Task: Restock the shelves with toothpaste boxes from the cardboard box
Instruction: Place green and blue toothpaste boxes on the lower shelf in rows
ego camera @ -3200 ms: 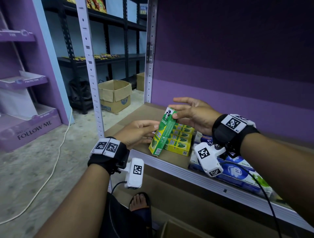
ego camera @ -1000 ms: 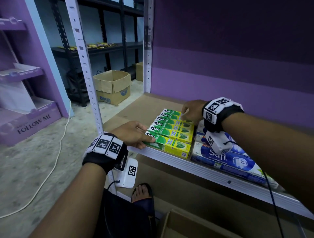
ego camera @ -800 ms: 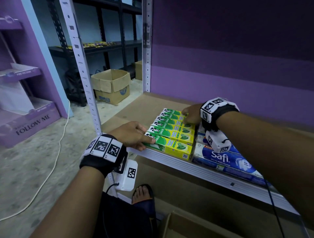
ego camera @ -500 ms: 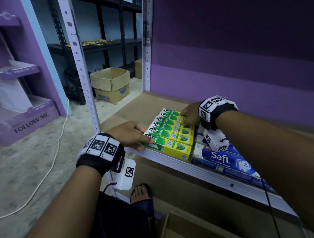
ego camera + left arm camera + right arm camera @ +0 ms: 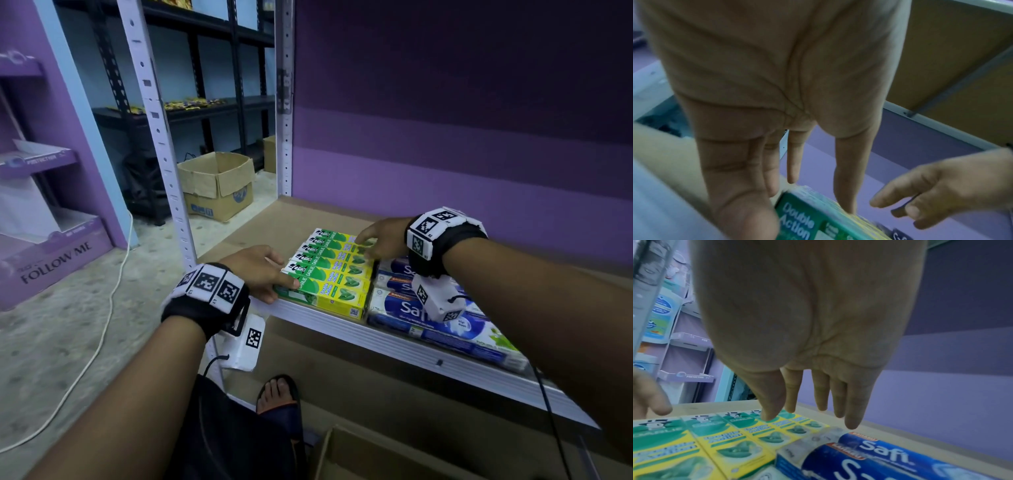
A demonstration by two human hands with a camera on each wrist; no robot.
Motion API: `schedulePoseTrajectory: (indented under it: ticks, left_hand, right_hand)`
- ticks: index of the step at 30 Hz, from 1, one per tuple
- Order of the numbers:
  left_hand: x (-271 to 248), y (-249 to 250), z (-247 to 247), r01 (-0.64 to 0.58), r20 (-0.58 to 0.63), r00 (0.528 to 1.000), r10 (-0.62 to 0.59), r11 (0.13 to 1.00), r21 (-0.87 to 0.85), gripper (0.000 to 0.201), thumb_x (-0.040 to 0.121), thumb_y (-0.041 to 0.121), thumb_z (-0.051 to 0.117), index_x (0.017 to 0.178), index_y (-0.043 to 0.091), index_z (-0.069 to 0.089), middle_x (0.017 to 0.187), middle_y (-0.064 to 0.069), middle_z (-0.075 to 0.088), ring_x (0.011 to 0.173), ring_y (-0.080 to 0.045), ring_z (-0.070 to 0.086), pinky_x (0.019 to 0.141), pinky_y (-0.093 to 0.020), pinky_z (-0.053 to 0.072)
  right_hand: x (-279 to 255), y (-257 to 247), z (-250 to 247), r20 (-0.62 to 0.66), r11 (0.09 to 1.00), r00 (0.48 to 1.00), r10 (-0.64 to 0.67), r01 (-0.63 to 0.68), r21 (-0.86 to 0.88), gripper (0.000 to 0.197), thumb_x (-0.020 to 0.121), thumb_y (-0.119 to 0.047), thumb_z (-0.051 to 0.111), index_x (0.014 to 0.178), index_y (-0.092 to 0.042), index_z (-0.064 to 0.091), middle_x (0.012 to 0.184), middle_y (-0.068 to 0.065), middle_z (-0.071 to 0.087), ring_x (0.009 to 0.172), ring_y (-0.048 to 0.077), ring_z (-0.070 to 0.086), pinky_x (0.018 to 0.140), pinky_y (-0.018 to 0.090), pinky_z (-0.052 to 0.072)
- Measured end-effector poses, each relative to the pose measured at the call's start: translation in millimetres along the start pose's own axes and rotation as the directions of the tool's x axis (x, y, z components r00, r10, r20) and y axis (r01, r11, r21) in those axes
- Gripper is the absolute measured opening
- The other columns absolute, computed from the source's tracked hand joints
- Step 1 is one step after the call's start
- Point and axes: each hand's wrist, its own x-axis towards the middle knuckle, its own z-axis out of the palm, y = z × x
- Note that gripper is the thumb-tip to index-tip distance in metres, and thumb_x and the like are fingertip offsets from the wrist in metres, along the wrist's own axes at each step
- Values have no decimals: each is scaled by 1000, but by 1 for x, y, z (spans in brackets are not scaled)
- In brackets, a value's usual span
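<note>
Left hand lies flat, fingers straight against the left ends of the glossy green-and-yellow toothpaste boxes rowed on the brown board shelf; right hand hovers over their far ends, fingers loosely spread; shiny blue Safi boxes alongside

Shelf (brown board): green toothpaste boxes in row, blue boxes beside.

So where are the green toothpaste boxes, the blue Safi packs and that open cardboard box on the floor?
green toothpaste boxes [image 5: 330, 270]: head view, top of the row.
blue Safi packs [image 5: 397, 310]: head view, front pack's label.
open cardboard box [image 5: 219, 202]: head view, front wall.
</note>
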Motion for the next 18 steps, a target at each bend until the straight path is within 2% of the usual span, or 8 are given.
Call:
schedulePoseTrajectory:
  ticks: [3, 6, 9, 10, 11, 14, 18]
  left_hand:
    - [-9, 19, 3, -20, -84, 996, 42, 969, 246, 51, 75, 34, 84, 111, 14, 55, 82, -13, 65, 59, -26, 62, 71, -41, 58]
    - [-23, 43, 10, -66, -114, 984, 139, 869, 490, 51, 77, 45, 78, 110, 9, 61, 105, -12, 68, 86, -28, 65, 84, -37, 54]
    - [-43, 65, 22, -116, -80, 973, 214, 764, 635, 49, 81, 48, 74, 108, 8, 64, 115, -9, 67, 101, -25, 62, 92, -34, 50]
    - [-50, 72, 28, -142, -53, 971, 232, 743, 654, 48, 82, 47, 73, 111, 9, 65, 116, -8, 66, 103, -24, 61, 92, -33, 50]
    - [-58, 77, 34, -176, -22, 967, 252, 733, 657, 46, 82, 46, 73, 111, 10, 66, 114, -7, 66, 99, -22, 61, 87, -31, 51]
    - [-80, 93, 54, -294, 87, 946, 312, 712, 638, 39, 82, 42, 75, 108, 14, 69, 105, -3, 66, 84, -17, 57, 64, -23, 45]
    - [-105, 110, 80, -444, 242, 889, 389, 599, 667, 35, 84, 38, 74, 110, 16, 69, 109, 0, 65, 82, -13, 57, 59, -20, 43]
  right_hand:
    - [-31, 7, -5, -20, 1000, 1000, -11, 11, -3, 47, 96, -31, 58, 142, -25, 50, 148, 3, 45, 134, 22, 44, 108, 29, 33]
    - [-69, 15, -10, -46, 1000, 999, -1, 1, -9, 41, 96, -28, 59, 137, -25, 55, 145, 3, 49, 132, 21, 46, 105, 27, 33]
    - [-110, 23, -15, -21, 999, 999, 44, -44, -4, 41, 97, -31, 57, 138, -27, 54, 145, 3, 49, 131, 22, 47, 104, 29, 35]
    - [-123, 24, -16, -11, 998, 998, 63, -63, -5, 42, 98, -33, 56, 139, -28, 52, 146, 3, 49, 132, 23, 47, 105, 31, 35]
    - [-136, 27, -17, -7, 997, 997, 76, -76, -7, 43, 98, -34, 56, 140, -28, 51, 147, 3, 48, 133, 23, 46, 106, 32, 35]
    - [-174, 34, -16, -21, 994, 994, 105, -105, -4, 42, 98, -35, 57, 139, -28, 53, 147, 2, 48, 134, 22, 45, 108, 33, 33]
    - [-219, 43, -13, -36, 991, 990, 137, -136, 14, 41, 97, -36, 58, 137, -29, 55, 146, 0, 48, 135, 21, 45, 109, 34, 33]
